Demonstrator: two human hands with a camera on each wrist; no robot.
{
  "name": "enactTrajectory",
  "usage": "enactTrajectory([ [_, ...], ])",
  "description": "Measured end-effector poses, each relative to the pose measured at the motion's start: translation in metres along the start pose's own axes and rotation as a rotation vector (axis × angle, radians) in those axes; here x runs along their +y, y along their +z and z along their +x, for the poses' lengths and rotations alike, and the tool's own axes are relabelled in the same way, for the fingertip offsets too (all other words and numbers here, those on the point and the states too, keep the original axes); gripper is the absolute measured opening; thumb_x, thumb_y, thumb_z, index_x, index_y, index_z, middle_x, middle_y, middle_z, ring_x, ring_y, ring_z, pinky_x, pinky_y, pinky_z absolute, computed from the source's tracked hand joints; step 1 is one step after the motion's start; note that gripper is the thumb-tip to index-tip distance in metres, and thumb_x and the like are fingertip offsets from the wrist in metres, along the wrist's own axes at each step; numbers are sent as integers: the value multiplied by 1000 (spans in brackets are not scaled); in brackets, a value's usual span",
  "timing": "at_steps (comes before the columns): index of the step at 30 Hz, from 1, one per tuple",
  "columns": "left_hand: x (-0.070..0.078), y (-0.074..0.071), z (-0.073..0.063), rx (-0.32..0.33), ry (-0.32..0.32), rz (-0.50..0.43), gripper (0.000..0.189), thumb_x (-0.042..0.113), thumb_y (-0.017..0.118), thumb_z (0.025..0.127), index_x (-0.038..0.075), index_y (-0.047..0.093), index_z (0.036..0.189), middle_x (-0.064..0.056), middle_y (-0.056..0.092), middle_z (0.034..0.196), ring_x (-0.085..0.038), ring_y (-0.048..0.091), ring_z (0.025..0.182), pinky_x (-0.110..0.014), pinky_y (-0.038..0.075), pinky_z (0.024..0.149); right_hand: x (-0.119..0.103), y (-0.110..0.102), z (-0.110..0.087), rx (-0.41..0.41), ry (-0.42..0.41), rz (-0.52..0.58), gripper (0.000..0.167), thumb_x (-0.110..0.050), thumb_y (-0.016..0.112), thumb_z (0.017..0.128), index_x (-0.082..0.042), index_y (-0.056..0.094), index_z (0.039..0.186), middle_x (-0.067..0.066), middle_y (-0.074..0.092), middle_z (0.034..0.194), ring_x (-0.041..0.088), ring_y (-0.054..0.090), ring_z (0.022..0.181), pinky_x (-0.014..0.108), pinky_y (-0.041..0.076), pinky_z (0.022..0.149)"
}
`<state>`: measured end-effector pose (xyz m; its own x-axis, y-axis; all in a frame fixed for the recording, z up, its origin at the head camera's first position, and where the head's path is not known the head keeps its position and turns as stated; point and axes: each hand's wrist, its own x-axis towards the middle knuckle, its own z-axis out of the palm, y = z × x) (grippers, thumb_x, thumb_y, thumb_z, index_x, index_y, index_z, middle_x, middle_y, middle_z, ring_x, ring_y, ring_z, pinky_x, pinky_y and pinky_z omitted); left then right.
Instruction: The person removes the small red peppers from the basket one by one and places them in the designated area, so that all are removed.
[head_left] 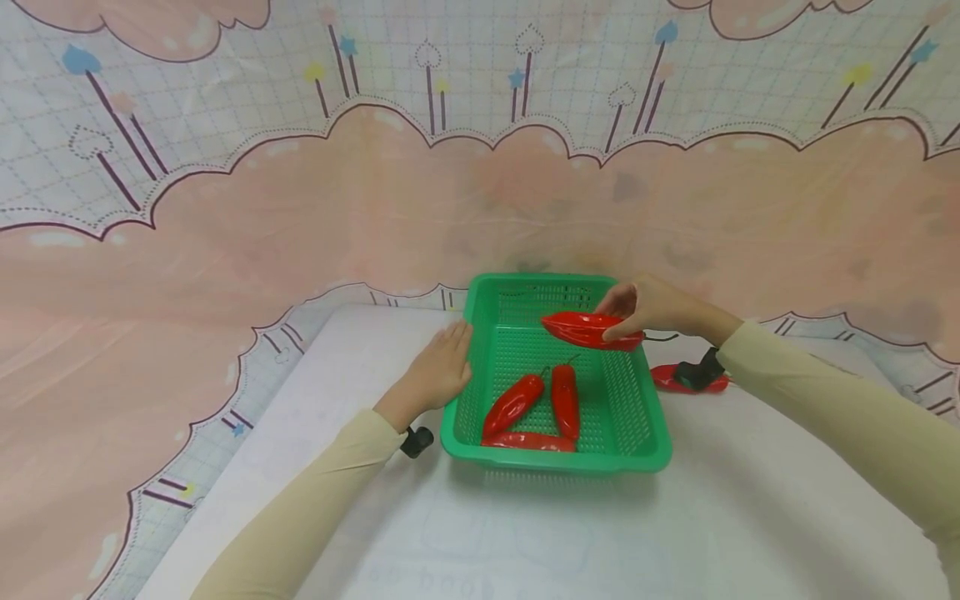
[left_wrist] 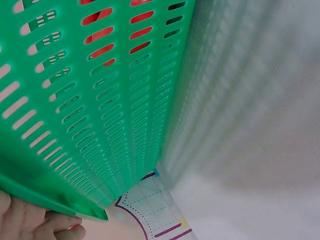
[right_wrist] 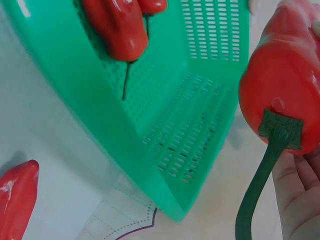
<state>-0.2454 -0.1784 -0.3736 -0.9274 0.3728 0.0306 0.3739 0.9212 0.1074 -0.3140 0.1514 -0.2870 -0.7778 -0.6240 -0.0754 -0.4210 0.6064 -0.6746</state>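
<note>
My right hand [head_left: 645, 310] grips a glossy red chili pepper [head_left: 585, 329] above the far right part of a green plastic basket [head_left: 555, 460]. In the right wrist view this held pepper [right_wrist: 280, 90] shows its dark green stem hanging down. My left hand [head_left: 438, 367] touches the basket's left rim with fingers extended; in the left wrist view its fingers [left_wrist: 30, 220] lie against the rim. Inside the basket, towards the near side, lie several red peppers: one slanted [head_left: 514, 406], one lengthwise [head_left: 565, 402] and one crosswise [head_left: 528, 442].
Another red pepper [head_left: 663, 379] lies on the white tabletop [head_left: 570, 533] to the basket's right, partly hidden behind the right wrist camera [head_left: 699, 372]. A pink patterned cloth [head_left: 375, 208] hangs behind the table.
</note>
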Motion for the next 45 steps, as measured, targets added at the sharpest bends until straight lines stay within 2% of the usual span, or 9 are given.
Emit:
enactTrajectory([
  [13,2,-1,-2,-1,5,-15,62,20,29,94,-10,16,146,-26,14,154,-37,13,145,-45,15,121,9,-11,-14,7,11,9,38,-20,76,77,-2,66,110,12,71,100,19,66,88,29,57,75],
  [21,2,-3,-1,-2,8,-7,62,20,30,94,-11,15,146,-27,16,154,-37,13,145,-44,14,121,16,-22,-27,18,67,-8,43,-22,75,78,-2,64,115,13,70,104,20,65,92,34,57,79],
  [26,2,-4,-1,3,8,-5,62,20,30,94,-11,16,145,-28,17,153,-37,14,145,-44,15,120,24,-29,-36,27,93,-12,43,-23,74,79,-5,63,117,11,69,108,19,64,94,32,56,79],
  [32,3,-3,-1,12,7,-15,62,20,29,93,-11,16,145,-28,17,153,-37,14,145,-44,15,120,36,-32,-43,58,86,-27,47,-23,75,78,-3,62,119,13,69,108,18,66,92,36,58,81],
  [45,4,-5,-3,2,4,-10,62,20,30,94,-11,16,145,-28,17,153,-38,14,145,-45,14,121,51,-33,-59,67,137,-4,46,-22,75,79,-1,62,118,14,69,108,15,66,89,29,59,76],
])
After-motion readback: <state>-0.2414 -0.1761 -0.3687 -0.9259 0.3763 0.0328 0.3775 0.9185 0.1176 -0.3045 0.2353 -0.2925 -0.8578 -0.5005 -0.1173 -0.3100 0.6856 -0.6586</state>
